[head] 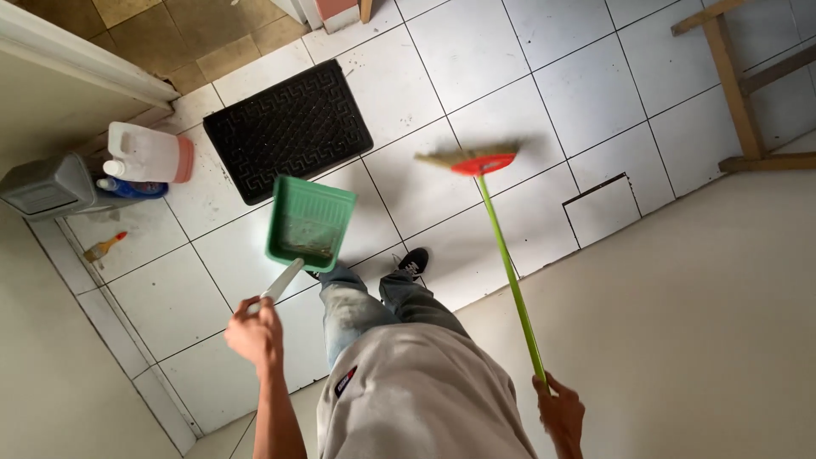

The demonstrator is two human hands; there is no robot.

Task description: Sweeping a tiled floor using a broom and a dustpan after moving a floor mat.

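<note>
Nearest the camera, the right hand is wrapped around the top end of the broom, fingers closed on the lime-green stick, which slants up and away from the fist to a red head and straw-coloured bristles resting on or just above the white floor tiles; the bristles are blurred, so contact cannot be told. The left hand is clenched on the pale handle of the green dustpan, which juts forward from the fist with its tray held off the floor and tilted, open side toward the camera, some dirt showing inside. Between the two hands are the person's grey top, jeans and one black shoe; the other foot is hidden behind the dustpan. Beyond the dustpan lies a black patterned doormat, just apart from its far edge. Open tiles stretch between mat and broom head. To the right a plain wall runs close along the broomstick. Left of the mat, against the wall, stand a clear jug with a pink base, a blue bottle and a grey container, and a small brush lies near them. At the far right, a wooden frame is cut off by the edge.
</note>
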